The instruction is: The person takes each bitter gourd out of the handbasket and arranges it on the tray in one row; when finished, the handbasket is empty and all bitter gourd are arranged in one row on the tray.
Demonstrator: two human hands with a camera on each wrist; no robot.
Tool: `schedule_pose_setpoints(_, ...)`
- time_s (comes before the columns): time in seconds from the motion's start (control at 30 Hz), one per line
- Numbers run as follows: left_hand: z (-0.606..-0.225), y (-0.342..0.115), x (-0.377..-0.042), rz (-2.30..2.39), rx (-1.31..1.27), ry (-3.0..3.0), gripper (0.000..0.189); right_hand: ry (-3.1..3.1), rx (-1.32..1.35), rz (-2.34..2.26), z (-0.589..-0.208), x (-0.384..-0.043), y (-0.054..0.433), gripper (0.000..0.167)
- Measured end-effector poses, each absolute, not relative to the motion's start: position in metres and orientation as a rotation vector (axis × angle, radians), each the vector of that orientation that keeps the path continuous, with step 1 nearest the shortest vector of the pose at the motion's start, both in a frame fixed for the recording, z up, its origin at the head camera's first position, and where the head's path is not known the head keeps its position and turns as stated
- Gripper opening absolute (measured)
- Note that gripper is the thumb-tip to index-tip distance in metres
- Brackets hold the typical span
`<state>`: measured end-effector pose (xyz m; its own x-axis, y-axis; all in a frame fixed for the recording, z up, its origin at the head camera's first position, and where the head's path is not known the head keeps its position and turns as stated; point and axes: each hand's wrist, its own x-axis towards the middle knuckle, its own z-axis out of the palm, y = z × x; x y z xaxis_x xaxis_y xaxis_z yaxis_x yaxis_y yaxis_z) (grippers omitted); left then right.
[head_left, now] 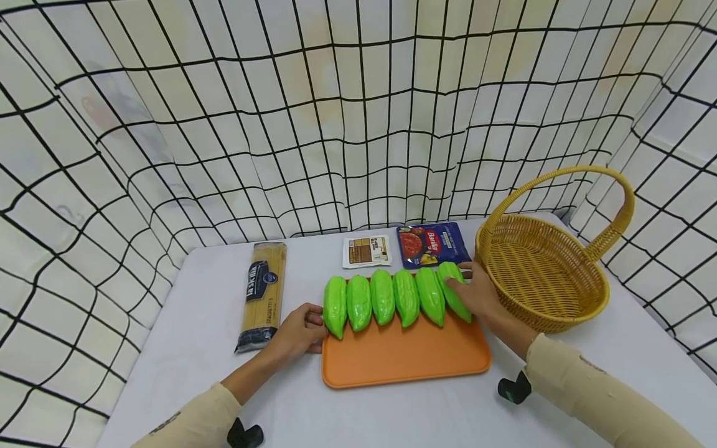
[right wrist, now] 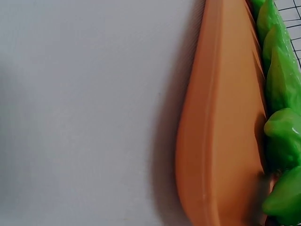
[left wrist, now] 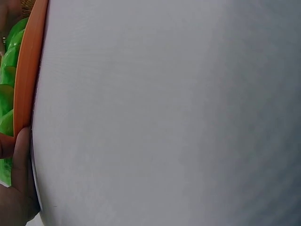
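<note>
Several glossy green, ribbed gourds with pointed tips [head_left: 383,297] lie side by side in a row across the far half of an orange tray [head_left: 403,358]. My left hand [head_left: 300,328] is at the tray's left edge. In the left wrist view its thumb [left wrist: 6,146] comes over the rim while a finger runs along the outside wall, pinching the edge. At the other end of the row, my right hand [head_left: 478,292] holds the rightmost gourd [head_left: 456,298], thumb across its top and fingers on its far right side. Only gourds and tray show clearly in the right wrist view.
A pack of spaghetti [head_left: 263,295] lies left of the tray. Behind the row are a small white-and-brown packet [head_left: 366,251] and a blue Barilla pouch [head_left: 433,244]. A wicker basket [head_left: 540,274] with a tall handle stands close by my right forearm. Black netting [head_left: 364,124] encloses the table.
</note>
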<state>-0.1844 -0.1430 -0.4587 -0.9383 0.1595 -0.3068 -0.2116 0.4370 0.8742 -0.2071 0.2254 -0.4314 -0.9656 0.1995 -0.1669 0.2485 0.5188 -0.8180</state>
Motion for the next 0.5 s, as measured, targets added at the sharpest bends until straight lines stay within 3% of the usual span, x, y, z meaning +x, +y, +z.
schedule_pose_setpoints(0.5, -0.4587, -0.1424, -0.1839, 1.495, -0.044, 2.357, 0.049, 2.719, 0.284, -1.416, -0.4298, -0.2008, 0.2255, 0.064)
